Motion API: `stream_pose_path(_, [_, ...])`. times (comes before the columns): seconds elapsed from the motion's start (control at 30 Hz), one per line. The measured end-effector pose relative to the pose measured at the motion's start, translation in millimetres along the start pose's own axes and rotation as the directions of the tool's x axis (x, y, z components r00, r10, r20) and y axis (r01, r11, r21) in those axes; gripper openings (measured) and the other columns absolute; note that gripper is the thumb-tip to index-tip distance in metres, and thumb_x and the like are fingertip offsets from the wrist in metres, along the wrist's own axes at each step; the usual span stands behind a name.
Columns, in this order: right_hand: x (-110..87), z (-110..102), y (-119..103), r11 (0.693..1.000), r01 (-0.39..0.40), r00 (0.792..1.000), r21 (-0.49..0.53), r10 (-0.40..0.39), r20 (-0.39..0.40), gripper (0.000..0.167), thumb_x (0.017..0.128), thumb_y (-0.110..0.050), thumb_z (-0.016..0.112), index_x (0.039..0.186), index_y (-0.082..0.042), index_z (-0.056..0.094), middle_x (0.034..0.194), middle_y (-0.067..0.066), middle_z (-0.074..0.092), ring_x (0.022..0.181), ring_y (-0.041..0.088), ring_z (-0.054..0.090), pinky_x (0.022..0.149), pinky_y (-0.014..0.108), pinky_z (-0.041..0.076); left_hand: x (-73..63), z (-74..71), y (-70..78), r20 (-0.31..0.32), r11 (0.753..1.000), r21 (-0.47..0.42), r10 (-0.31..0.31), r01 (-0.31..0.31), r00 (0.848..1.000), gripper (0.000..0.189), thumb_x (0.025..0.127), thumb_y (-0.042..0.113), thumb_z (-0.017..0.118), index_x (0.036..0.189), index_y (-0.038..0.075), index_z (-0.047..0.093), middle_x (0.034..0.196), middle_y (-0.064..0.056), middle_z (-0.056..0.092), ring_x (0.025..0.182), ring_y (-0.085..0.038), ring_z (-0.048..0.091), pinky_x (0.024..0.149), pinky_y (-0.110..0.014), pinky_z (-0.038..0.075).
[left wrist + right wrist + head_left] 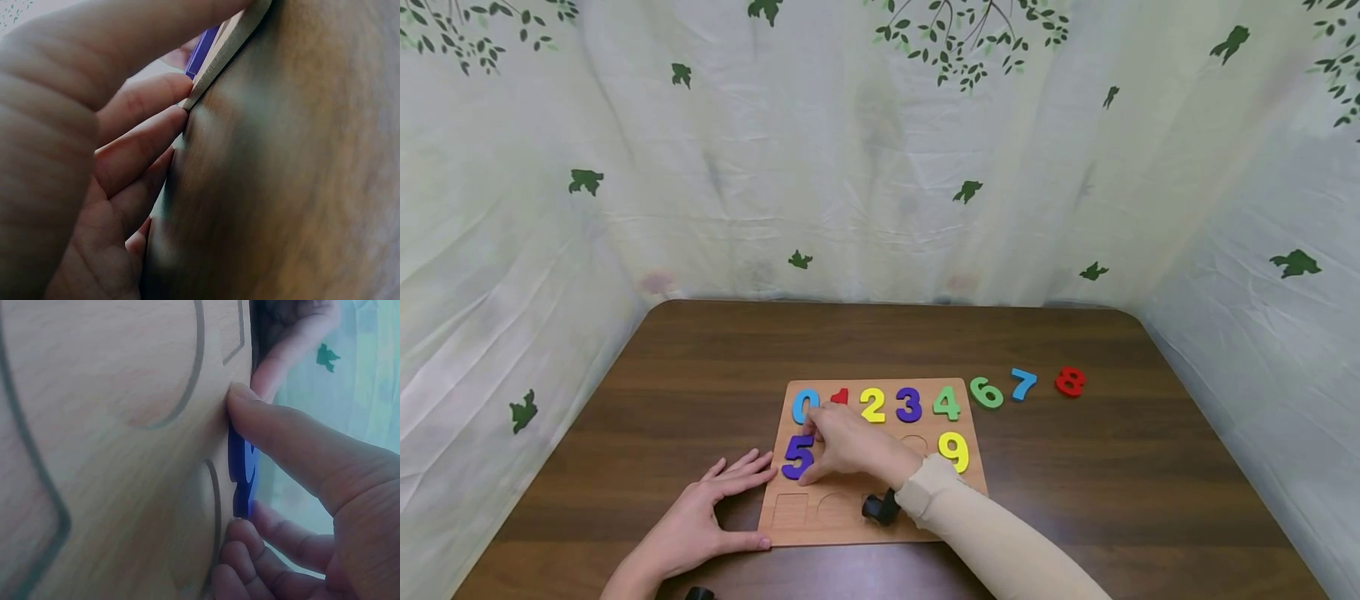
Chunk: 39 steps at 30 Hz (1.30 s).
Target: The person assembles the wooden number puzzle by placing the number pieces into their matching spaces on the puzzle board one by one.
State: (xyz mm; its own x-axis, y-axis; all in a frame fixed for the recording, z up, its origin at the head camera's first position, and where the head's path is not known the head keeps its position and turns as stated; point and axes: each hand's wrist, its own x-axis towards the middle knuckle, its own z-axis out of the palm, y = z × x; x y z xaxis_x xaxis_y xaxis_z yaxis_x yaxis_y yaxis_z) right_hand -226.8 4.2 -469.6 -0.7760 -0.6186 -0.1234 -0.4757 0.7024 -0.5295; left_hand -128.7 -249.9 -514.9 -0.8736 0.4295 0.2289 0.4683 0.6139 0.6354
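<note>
A wooden number board [805, 535] lies on the table. My right hand [859, 446] reaches across it and pinches the purple number 5 [796, 458] at the left of the middle row. In the right wrist view, thumb and fingertips sit at opposite ends of the purple 5 [240, 456], low over the board. My left hand [700, 518] is at the board's left edge, thumb near the lower corner and straight fingers higher up, fingertips touching the side. On the board are a blue 0 [805, 405], a partly hidden red 1 [840, 396], yellow 2, purple 3, green 4 and yellow 9 [953, 451].
Right of the board, a green 6 [986, 393], a blue 7 [1023, 384] and a red 8 [1070, 382] lie on the brown table [1150, 483]. Bare recesses show along the board's lower part. A pale curtain [880, 208] with leaf prints hangs around the table.
</note>
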Motion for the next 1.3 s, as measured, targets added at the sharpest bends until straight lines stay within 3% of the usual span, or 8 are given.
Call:
stream_pose_path(0.27, [-1.6, -2.0, 0.3, 1.0, 0.012, 1.0, 0.014, -0.012, 0.003, 0.062, 0.079, -0.041, 0.097, 0.125, -0.012, 0.069, 0.1, -0.004, 0.064, 0.086, 0.006, 0.054, 0.076, 0.014, 0.05, -0.1, 0.1, -0.5, -0.007, 1.0, -0.006, 0.013, -0.013, 1.0, 0.076, 0.077, 0.058, 0.092, 0.142, 0.024, 0.071, 0.156, -0.008, 0.062, 0.152, 0.02, 0.027, 0.12, 0.001, 0.005])
stream_pose_path(0.6, [-5.6, -8.9, 8.8, 0.997, 0.025, 1.0, 0.073, -0.023, -0.017, 0.058, 0.08, -0.039, 0.096, 0.125, -0.012, 0.07, 0.115, -0.001, 0.07, 0.102, 0.008, 0.062, 0.09, 0.018, 0.055, -0.6, 0.9, -0.1, 0.003, 1.0, -0.009, -0.012, 0.012, 1.0, 0.077, 0.077, 0.059, 0.091, 0.143, 0.026, 0.071, 0.157, -0.005, 0.062, 0.151, 0.021, 0.027, 0.12, 0.001, 0.005])
stream_pose_path(0.83, [-8.0, -23.2, 17.6, 0.993, 0.047, 0.998, 0.108, -0.042, -0.049, 0.054, 0.084, -0.034, 0.094, 0.126, -0.01, 0.071, 0.116, 0.004, 0.071, 0.104, 0.015, 0.062, 0.091, 0.02, 0.054, -1.0, 0.5, 0.2, -0.019, 1.0, -0.003, 0.02, -0.02, 1.0, 0.077, 0.076, 0.057, 0.093, 0.142, 0.024, 0.072, 0.156, -0.007, 0.063, 0.151, 0.02, 0.028, 0.121, 0.0, 0.006])
stream_pose_path(1.07, [-18.8, -44.7, 29.0, 0.991, 0.038, 0.999, 0.129, -0.033, -0.041, 0.06, 0.088, -0.031, 0.091, 0.14, -0.01, 0.066, 0.13, 0.008, 0.07, 0.122, 0.025, 0.065, 0.105, 0.034, 0.056, -0.5, 0.8, 0.1, -0.011, 1.0, -0.011, 0.01, -0.01, 1.0, 0.077, 0.076, 0.058, 0.092, 0.142, 0.025, 0.072, 0.156, -0.006, 0.063, 0.151, 0.021, 0.028, 0.12, 0.0, 0.005])
stream_pose_path(1.3, [-30.8, -67.7, 54.1, 0.988, 0.069, 0.996, 0.136, -0.06, -0.069, 0.056, 0.091, -0.018, 0.087, 0.143, -0.011, 0.066, 0.136, 0.014, 0.067, 0.126, 0.031, 0.066, 0.107, 0.048, 0.059, 0.3, 1.2, 1.7, -0.005, 1.0, -0.013, -0.008, 0.008, 1.0, 0.078, 0.075, 0.06, 0.092, 0.143, 0.026, 0.071, 0.156, -0.005, 0.063, 0.15, 0.022, 0.028, 0.12, 0.001, 0.004])
